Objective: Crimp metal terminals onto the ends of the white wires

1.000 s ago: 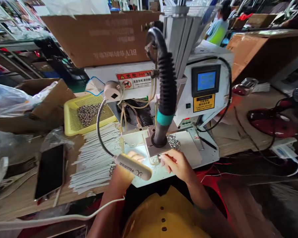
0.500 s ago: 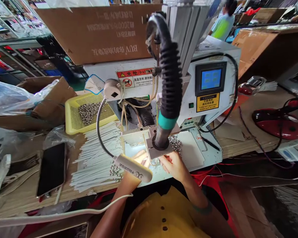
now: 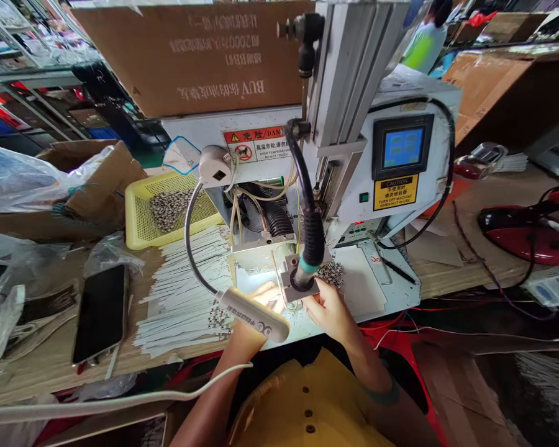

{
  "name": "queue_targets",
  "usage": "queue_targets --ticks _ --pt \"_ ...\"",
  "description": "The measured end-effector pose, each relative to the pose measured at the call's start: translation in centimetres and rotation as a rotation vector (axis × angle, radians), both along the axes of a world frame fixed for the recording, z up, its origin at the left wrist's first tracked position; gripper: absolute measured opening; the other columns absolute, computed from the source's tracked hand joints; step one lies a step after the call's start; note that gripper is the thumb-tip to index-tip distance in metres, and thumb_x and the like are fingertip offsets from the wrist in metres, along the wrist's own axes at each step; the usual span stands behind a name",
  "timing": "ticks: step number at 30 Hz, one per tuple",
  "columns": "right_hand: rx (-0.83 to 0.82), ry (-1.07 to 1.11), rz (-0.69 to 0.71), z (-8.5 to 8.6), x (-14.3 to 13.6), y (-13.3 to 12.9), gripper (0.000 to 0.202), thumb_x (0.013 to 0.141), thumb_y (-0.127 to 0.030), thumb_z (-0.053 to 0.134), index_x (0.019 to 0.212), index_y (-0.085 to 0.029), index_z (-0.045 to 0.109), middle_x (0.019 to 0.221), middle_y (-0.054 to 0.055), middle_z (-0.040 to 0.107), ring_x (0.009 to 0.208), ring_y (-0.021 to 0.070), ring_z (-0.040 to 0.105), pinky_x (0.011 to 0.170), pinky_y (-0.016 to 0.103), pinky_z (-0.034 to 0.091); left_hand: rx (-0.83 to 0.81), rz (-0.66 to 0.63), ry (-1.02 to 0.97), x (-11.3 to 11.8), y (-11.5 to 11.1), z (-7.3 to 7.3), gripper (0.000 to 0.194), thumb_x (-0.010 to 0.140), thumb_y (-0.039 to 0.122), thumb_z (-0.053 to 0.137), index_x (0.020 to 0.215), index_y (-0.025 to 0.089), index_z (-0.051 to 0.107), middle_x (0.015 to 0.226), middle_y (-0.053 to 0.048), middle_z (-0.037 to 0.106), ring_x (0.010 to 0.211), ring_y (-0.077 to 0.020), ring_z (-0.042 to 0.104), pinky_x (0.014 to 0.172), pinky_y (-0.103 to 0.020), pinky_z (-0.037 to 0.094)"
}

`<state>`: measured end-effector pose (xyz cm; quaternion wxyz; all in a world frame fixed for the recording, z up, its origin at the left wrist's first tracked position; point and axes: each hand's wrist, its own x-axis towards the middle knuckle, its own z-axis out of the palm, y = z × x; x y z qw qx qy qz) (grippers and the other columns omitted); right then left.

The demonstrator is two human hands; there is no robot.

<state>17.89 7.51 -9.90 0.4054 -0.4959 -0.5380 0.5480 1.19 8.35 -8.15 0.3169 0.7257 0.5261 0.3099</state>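
My left hand (image 3: pixel 271 294) is closed under the machine's head, partly covered by a small white lamp (image 3: pixel 254 315); what its fingers hold is too small to make out. My right hand (image 3: pixel 325 305) is closed beside the metal block (image 3: pixel 299 279), its fingertips hidden at the block's edge. A black ribbed hose (image 3: pixel 313 239) runs down into that block. Behind my right hand lies a pile of small metal parts (image 3: pixel 331 273). White strips with small metal ends (image 3: pixel 181 292) are spread left of my left hand.
A yellow basket (image 3: pixel 137 217) of small metal parts stands at the left behind the strips. A black phone (image 3: pixel 100 313) lies left. The machine's screen (image 3: pixel 403 148) is at the right. A person (image 3: pixel 426 40) is in the background.
The black hose and its fitting have dropped lower and now look smaller, uncovering the metal column. The view has shifted slightly. Both hands stay in nearly the same place.
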Motion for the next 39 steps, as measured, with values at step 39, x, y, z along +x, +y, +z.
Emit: queue_targets --ticks 39 --pt "0.168 -0.408 -0.101 -0.1 6.7 -1.0 0.027 0.087 -0.046 0.049 0.076 -0.021 0.053 0.048 -0.004 0.05 0.044 0.0128 0.05 0.047 0.024 0.041 0.106 0.282 0.588 -10.8 0.3 -0.4 0.023 0.084 0.007 0.043 0.085 0.018 0.064 0.092 -0.008 0.064 0.09 -0.0231 0.056 0.083 -0.038 0.046"
